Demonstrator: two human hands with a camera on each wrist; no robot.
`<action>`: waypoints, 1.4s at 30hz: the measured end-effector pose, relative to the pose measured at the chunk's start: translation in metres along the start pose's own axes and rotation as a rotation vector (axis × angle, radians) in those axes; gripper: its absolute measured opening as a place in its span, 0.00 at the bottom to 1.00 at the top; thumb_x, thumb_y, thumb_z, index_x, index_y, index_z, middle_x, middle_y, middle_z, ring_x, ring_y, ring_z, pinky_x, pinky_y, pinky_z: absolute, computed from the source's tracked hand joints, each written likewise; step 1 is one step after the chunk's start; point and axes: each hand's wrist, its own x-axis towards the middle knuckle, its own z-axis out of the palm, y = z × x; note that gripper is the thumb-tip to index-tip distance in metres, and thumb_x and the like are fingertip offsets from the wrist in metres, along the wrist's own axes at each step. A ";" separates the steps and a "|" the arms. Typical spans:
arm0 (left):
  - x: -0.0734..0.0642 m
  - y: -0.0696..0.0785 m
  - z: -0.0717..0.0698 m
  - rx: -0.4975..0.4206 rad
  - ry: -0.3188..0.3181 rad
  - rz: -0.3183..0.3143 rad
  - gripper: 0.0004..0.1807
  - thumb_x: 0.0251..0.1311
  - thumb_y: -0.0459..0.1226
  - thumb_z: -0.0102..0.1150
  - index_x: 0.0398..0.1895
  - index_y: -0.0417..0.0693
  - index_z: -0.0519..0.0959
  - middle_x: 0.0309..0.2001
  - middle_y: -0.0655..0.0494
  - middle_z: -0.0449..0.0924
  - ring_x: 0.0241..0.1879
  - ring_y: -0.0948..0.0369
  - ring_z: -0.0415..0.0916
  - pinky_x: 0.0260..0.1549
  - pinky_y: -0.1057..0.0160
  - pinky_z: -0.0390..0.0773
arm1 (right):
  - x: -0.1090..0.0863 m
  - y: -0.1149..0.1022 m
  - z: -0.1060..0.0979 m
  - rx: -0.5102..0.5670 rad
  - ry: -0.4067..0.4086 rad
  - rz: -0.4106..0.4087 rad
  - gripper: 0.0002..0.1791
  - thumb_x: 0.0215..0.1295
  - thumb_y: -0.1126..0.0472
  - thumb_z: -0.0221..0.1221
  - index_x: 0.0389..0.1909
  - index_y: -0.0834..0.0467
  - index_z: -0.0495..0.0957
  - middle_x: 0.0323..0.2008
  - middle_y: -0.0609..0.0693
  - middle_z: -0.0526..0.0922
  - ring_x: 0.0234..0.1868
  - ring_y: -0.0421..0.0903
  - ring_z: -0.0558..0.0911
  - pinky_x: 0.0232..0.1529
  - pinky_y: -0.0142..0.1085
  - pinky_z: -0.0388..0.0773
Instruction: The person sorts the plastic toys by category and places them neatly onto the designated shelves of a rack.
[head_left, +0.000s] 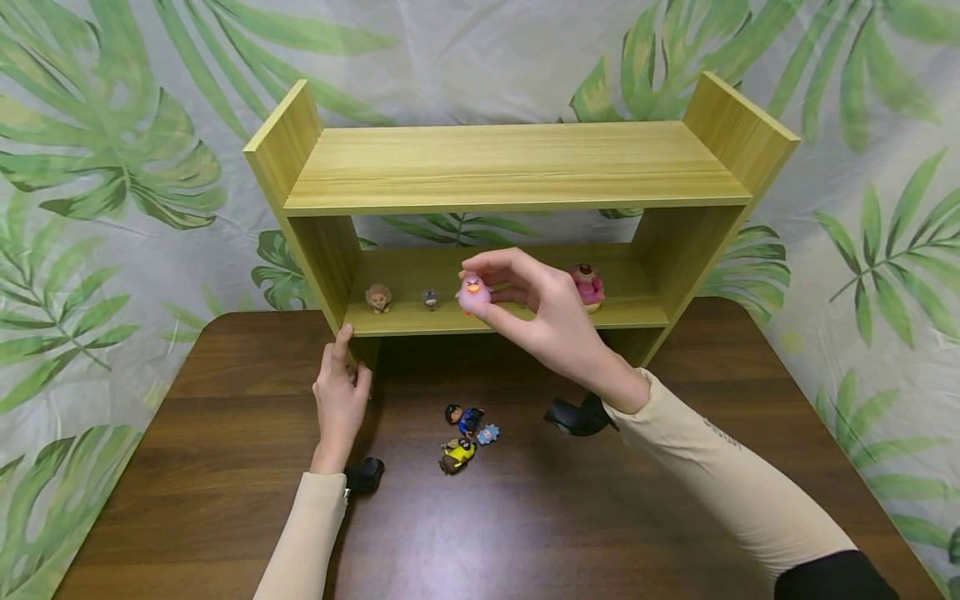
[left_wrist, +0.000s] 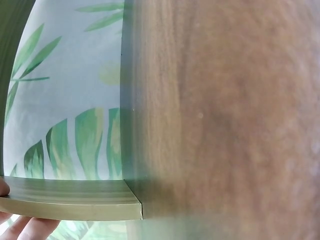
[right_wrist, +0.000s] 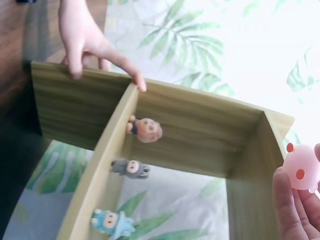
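Observation:
My right hand (head_left: 551, 312) pinches a small pink rubber duck (head_left: 474, 296) between thumb and fingertips, in front of the middle shelf. The right wrist view shows the round pink underside with its orange feet. My left hand (head_left: 341, 396) grips the left side panel of the wooden shelf unit (head_left: 517, 167), thumb on one face and fingers on the other. On the middle shelf stand a lion-like figure (head_left: 378, 297), a small grey figure (head_left: 430, 299) and a pink bear (head_left: 588, 287). A light-blue figure (right_wrist: 112, 223) shows in the right wrist view; my right hand covers that spot in the head view.
On the brown table (head_left: 225, 433) lie a blue-clothed figure (head_left: 465, 418), a yellow-clothed figure (head_left: 457, 455) and a small light-blue piece (head_left: 488, 434). The shelf unit stands at the table's back, before a leaf-printed cloth (head_left: 480, 50).

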 end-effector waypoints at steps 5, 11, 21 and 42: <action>0.000 0.000 0.000 0.005 0.007 0.004 0.44 0.54 0.20 0.50 0.69 0.69 0.56 0.35 0.45 0.65 0.19 0.58 0.55 0.18 0.57 0.59 | 0.010 -0.004 0.001 0.002 -0.007 -0.035 0.19 0.56 0.77 0.62 0.50 0.69 0.75 0.45 0.55 0.80 0.43 0.46 0.81 0.43 0.39 0.78; 0.000 0.000 0.000 0.007 0.007 0.008 0.44 0.54 0.20 0.50 0.69 0.69 0.56 0.35 0.45 0.65 0.19 0.58 0.56 0.18 0.57 0.59 | 0.020 -0.010 0.001 -0.001 -0.001 -0.073 0.19 0.56 0.77 0.61 0.50 0.70 0.75 0.45 0.57 0.80 0.44 0.47 0.81 0.44 0.39 0.78; 0.000 0.003 0.002 0.013 0.009 -0.009 0.44 0.55 0.20 0.50 0.69 0.69 0.56 0.37 0.43 0.68 0.18 0.57 0.55 0.18 0.55 0.59 | 0.031 -0.015 0.005 0.000 -0.001 -0.128 0.19 0.56 0.76 0.62 0.50 0.70 0.75 0.45 0.57 0.80 0.43 0.46 0.81 0.43 0.39 0.78; 0.000 0.009 0.003 0.013 0.029 -0.040 0.44 0.53 0.17 0.49 0.68 0.65 0.56 0.34 0.40 0.67 0.19 0.55 0.55 0.19 0.54 0.61 | 0.059 -0.028 0.006 0.005 0.034 -0.218 0.18 0.57 0.75 0.62 0.49 0.73 0.74 0.44 0.60 0.80 0.43 0.45 0.80 0.42 0.39 0.79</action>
